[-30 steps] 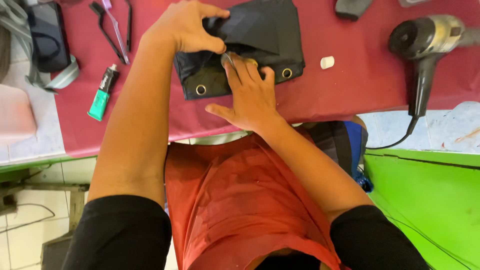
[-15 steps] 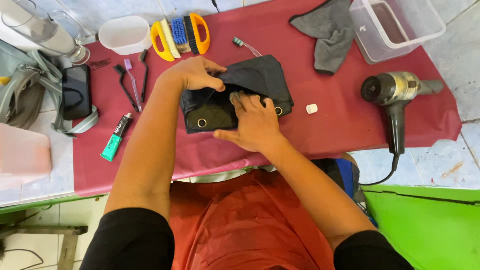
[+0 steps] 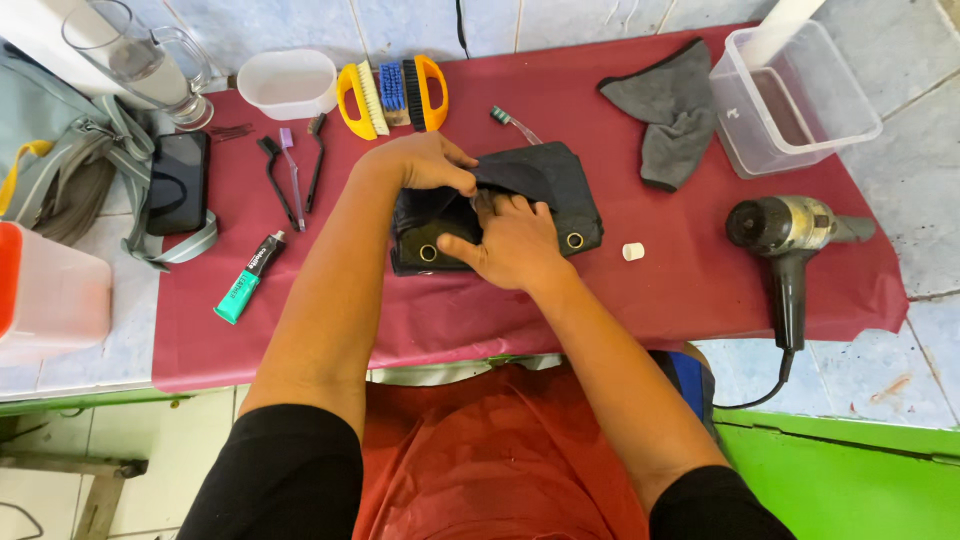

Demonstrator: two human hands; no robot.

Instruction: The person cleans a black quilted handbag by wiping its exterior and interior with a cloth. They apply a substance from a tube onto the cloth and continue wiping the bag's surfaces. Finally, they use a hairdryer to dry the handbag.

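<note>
The left hand is pinching the upper edge of a soft black fabric piece with metal eyelets; the right hand is pressing flat on it, fingers spread, gripping nothing; the fabric is lying beneath both hands on the maroon-clothed counter; a grey hair dryer is lying at three o'clock, a small white cap between; brushes are resting at eleven o'clock.
</note>
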